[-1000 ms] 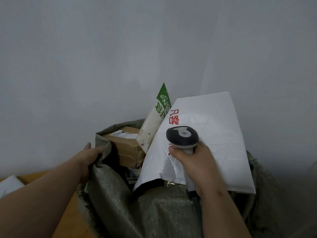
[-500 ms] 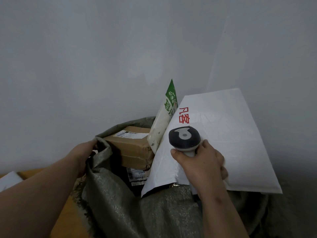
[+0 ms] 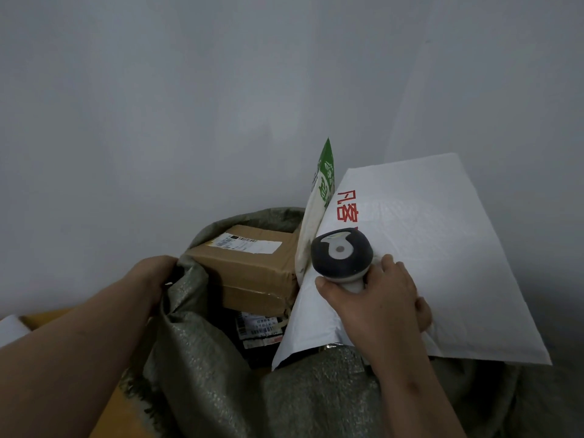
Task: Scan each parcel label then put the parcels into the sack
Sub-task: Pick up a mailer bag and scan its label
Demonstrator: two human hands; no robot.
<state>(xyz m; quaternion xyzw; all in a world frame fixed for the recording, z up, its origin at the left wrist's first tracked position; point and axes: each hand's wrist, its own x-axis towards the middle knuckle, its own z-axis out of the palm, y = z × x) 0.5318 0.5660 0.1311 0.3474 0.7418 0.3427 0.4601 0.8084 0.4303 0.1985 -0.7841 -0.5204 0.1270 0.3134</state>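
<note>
A grey-green woven sack point(image 3: 202, 368) stands open in front of me. My left hand point(image 3: 151, 276) grips its rim on the left side. My right hand point(image 3: 376, 305) holds a dark handheld scanner point(image 3: 341, 254) and presses against a large white padded mailer point(image 3: 426, 257) with red print, which leans out of the sack's right side. Inside the sack sit a brown cardboard box point(image 3: 252, 270) with a white label, a green-and-white pouch point(image 3: 319, 200) standing upright, and a dark parcel point(image 3: 256, 330) with a barcode label beneath the box.
A plain grey wall fills the background close behind the sack. A yellow-brown table surface point(image 3: 47, 317) shows at lower left, with a white parcel corner point(image 3: 11, 330) at the left edge.
The view has shifted so the sack's mouth shows more of the box and the dark parcel. The white mailer has tilted further right. Both hands keep their grips.
</note>
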